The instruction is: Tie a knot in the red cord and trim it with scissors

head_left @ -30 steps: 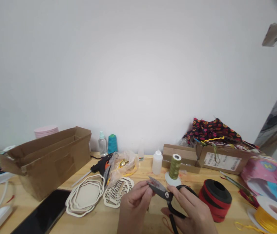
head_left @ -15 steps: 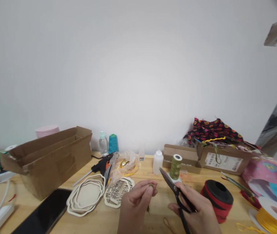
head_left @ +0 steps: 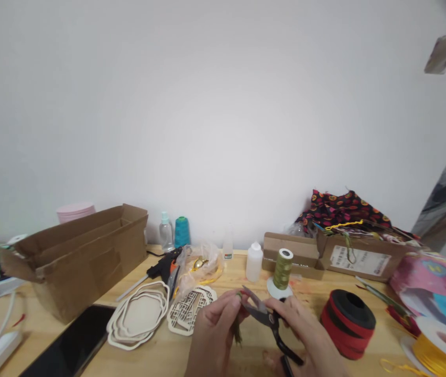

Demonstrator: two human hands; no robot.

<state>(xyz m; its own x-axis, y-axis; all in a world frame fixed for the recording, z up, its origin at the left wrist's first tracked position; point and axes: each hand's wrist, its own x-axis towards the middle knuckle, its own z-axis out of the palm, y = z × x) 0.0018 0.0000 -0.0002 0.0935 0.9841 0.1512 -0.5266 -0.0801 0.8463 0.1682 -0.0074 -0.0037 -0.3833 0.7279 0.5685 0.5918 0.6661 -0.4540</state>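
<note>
My left hand (head_left: 215,327) is closed in a pinch on a small green thread bundle (head_left: 238,333), whose loose strands hang below my fingers. A bit of red shows at the fingertips. My right hand (head_left: 305,332) grips black-handled scissors (head_left: 264,314). Their blades are parted, and the tips point left, right beside my left fingertips. Whether the blades touch any thread I cannot tell. Just behind the scissors, a spool of olive-green thread (head_left: 283,269) stands upright on a white disc.
Wooden frames (head_left: 138,314), a phone (head_left: 69,343) and a long cardboard box (head_left: 89,262) lie to the left. A glue gun (head_left: 163,267) and white squeeze bottle (head_left: 254,262) stand further back. To the right are a red-and-black ribbon roll (head_left: 348,324) and a yellow cord spool (head_left: 438,348).
My right hand has brought the scissors left and down to my left fingertips, and the blades have opened. More of the green strands now shows under my left hand.
</note>
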